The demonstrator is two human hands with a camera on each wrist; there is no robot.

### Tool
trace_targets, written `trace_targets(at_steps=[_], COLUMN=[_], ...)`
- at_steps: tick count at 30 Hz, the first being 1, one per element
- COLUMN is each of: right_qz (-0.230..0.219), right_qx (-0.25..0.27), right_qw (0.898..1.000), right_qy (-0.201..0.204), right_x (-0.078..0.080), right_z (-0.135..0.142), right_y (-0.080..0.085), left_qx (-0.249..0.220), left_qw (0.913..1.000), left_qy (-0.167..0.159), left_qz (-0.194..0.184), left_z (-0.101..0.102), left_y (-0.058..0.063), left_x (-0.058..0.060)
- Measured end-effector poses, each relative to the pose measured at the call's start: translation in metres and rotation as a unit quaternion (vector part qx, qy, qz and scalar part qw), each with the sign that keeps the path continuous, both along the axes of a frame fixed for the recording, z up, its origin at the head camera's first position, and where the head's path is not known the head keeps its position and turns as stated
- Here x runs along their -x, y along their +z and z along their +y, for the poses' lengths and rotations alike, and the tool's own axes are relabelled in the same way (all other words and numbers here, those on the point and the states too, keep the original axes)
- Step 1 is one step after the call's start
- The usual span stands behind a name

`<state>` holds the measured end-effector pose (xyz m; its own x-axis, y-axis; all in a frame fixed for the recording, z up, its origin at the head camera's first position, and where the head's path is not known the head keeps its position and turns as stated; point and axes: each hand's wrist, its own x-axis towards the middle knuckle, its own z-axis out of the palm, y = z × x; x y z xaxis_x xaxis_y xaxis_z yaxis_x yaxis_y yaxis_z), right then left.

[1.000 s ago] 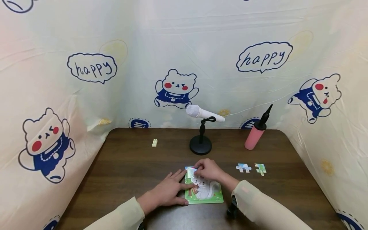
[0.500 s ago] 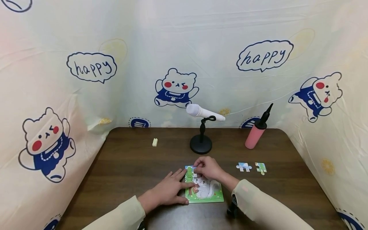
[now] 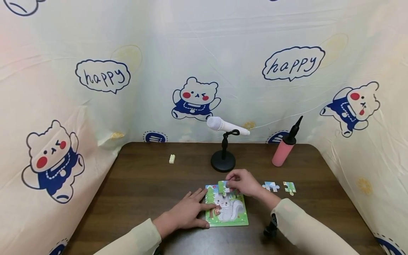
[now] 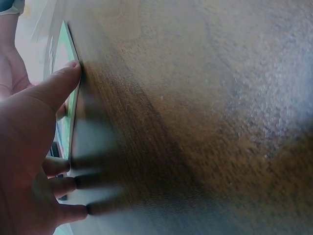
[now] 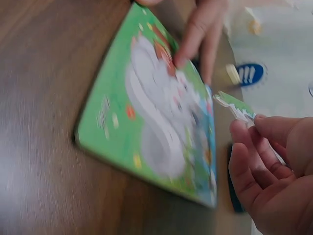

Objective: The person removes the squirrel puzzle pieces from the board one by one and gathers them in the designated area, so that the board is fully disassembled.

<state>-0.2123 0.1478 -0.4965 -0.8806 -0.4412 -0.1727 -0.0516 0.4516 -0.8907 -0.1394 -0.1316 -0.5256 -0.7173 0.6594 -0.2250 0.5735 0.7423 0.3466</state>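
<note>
In the head view, a green jigsaw puzzle board (image 3: 239,216) showing a white squirrel lies on the table. My left hand (image 3: 185,211) rests at its left side, fingers spread, index finger reaching onto the picture and thumb at the front corner. My right hand (image 3: 245,182) pinches a green and white puzzle piece (image 3: 221,187) between thumb and fingers over the board's back edge. From the right wrist view, this puzzle piece (image 5: 234,105) is held tilted beside the board (image 5: 105,117). The left wrist view has my left thumb pressing the edge of the board (image 4: 75,105).
Two loose puzzle pieces, one blue (image 3: 271,186) and one green (image 3: 289,187), lie right of the right hand. Behind stand a white microphone (image 3: 227,126) on a black stand (image 3: 223,161) and a pink hand pump (image 3: 283,152). A cream toy brick (image 3: 172,158) lies at back left.
My right hand has moved right and slightly back with the puzzle piece, which shows its green printed face, uncovering the board's upper left. My left hand has stayed in place.
</note>
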Motion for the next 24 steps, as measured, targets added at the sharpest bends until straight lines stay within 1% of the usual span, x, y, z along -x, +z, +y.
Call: trace_targets(at_steps=[3,7,12,17,21,24], right_qz=[-0.003,-0.001,0.011,0.003,-0.005,-0.005], right_qx=[-0.016,-0.051,-0.082,-0.096,-0.121,-0.138], right_qw=[1.000,0.998,0.996,0.994,0.990,0.988], right_qy=[-0.015,-0.035,-0.042,-0.055,-0.066,-0.067], right_x=[0.007,0.014,0.019,0.021,0.023,0.024], right_z=[0.021,0.048,0.074,0.085,0.087,0.087], right_y=[0.004,0.007,0.006,0.003,-0.002,-0.004], left_qx=[-0.001,0.001,0.001,-0.001,-0.005,-0.007], left_qw=[1.0000,1.0000,1.0000,1.0000,1.0000,1.0000], left_qy=[0.002,0.005,0.003,0.001,0.002,0.003], left_qz=[0.000,0.002,0.003,0.009,0.004,0.001], left_z=[0.000,0.000,-0.001,-0.001,-0.002,-0.002], left_y=[0.000,-0.001,-0.001,-0.001,0.000,0.000], left_x=[-0.001,-0.001,-0.001,-0.001,-0.001,-0.001])
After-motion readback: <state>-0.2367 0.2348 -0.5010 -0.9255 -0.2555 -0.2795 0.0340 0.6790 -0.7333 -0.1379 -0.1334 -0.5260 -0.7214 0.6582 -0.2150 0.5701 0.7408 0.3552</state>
